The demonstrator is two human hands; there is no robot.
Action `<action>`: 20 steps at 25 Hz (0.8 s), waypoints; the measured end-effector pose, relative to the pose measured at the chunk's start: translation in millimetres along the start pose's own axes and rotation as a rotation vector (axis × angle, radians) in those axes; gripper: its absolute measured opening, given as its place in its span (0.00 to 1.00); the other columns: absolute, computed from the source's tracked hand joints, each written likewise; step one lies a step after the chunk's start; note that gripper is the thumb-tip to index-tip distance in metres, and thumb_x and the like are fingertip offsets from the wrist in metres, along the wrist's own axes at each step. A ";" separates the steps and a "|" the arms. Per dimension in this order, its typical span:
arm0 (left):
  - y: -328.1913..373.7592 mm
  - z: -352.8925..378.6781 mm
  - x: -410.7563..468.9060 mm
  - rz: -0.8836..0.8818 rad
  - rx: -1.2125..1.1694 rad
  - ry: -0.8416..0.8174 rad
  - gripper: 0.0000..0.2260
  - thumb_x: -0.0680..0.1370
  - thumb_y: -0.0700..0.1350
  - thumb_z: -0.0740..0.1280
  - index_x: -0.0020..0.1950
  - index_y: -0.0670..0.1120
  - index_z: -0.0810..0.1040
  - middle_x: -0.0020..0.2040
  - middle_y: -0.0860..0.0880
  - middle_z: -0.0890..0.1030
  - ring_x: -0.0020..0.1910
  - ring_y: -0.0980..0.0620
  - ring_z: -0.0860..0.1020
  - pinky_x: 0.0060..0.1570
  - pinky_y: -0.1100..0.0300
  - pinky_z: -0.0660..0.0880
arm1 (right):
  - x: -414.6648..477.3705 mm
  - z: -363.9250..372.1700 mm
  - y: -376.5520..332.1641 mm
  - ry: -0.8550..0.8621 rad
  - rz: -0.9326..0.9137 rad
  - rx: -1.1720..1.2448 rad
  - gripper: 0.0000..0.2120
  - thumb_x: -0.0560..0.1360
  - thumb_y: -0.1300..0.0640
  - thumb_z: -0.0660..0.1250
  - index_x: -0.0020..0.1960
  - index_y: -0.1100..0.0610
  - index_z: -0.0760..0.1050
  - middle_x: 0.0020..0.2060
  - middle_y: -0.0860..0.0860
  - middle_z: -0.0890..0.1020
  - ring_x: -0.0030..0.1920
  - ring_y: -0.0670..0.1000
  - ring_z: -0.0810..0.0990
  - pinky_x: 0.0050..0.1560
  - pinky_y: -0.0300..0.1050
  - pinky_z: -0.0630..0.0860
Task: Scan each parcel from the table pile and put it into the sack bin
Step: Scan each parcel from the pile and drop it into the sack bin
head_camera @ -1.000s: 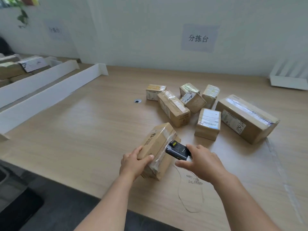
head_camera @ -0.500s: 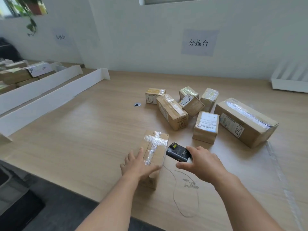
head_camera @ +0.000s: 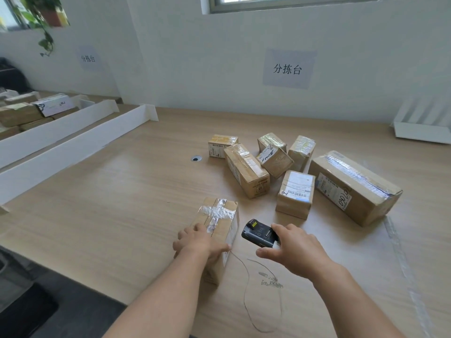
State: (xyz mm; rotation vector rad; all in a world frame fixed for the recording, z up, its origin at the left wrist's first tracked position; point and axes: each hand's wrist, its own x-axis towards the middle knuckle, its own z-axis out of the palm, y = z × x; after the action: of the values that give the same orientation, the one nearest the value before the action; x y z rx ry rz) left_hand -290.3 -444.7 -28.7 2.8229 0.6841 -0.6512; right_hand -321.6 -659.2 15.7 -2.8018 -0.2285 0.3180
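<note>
Since the earlier frame the parcel [head_camera: 217,223] has gone from tilted on edge to lying flat on the surface [head_camera: 122,203], taped cross uppermost. The left hand [head_camera: 197,242] has moved from its side to its top.

Hands: the left hand rests on the near half of the parcel's top, fingers laid fairly straight, thumb at the right edge. The right hand [head_camera: 292,250] is closed round the scanner [head_camera: 260,234], which hangs just beside the parcel's right face, not touching it.

Risks, as judged:
- The label [head_camera: 233,230] sits on the steep right face. The scanner's nose points away toward the pile [head_camera: 295,189], where one box shows its barcode upward. A wrong read is possible unless the scanner is turned to the label.
- A thin cord [head_camera: 246,284] lies loose on the surface under the right hand and touches the parcel's near corner. It could snag when the parcel is lifted.
- The left hand's flat contact gives little hold, and the parcel lies near the front edge, so a push could slide it off.

Position: the parcel is under the left hand, left of the scanner and well apart from the pile. No sack bin can be made out.
</note>
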 end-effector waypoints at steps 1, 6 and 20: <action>1.7 -5.0 3.5 -0.004 -0.008 -0.010 0.49 0.64 0.71 0.68 0.77 0.48 0.55 0.73 0.45 0.64 0.71 0.44 0.61 0.64 0.49 0.68 | 0.6 0.2 0.6 -0.007 -0.004 0.003 0.31 0.72 0.30 0.62 0.68 0.47 0.68 0.54 0.48 0.74 0.56 0.52 0.73 0.50 0.46 0.65; 12.5 -13.4 26.9 -0.059 -0.080 -0.096 0.56 0.59 0.74 0.68 0.79 0.51 0.49 0.73 0.44 0.65 0.72 0.42 0.63 0.65 0.44 0.70 | 5.7 1.8 5.7 -0.034 -0.015 -0.016 0.28 0.69 0.28 0.62 0.60 0.45 0.70 0.49 0.47 0.73 0.50 0.51 0.73 0.48 0.46 0.68; -41.6 -37.2 37.3 0.038 -1.301 -0.146 0.39 0.60 0.49 0.78 0.66 0.48 0.62 0.61 0.41 0.77 0.52 0.42 0.78 0.36 0.39 0.80 | 11.1 3.0 1.0 -0.059 -0.052 0.041 0.26 0.70 0.28 0.62 0.57 0.47 0.69 0.48 0.48 0.72 0.50 0.52 0.73 0.47 0.47 0.69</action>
State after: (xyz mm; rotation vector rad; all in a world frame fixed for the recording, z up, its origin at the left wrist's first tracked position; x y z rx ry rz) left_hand -266.0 -383.7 -14.6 1.5613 0.6598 -0.2197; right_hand -311.5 -657.2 10.5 -2.7434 -0.3046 0.3884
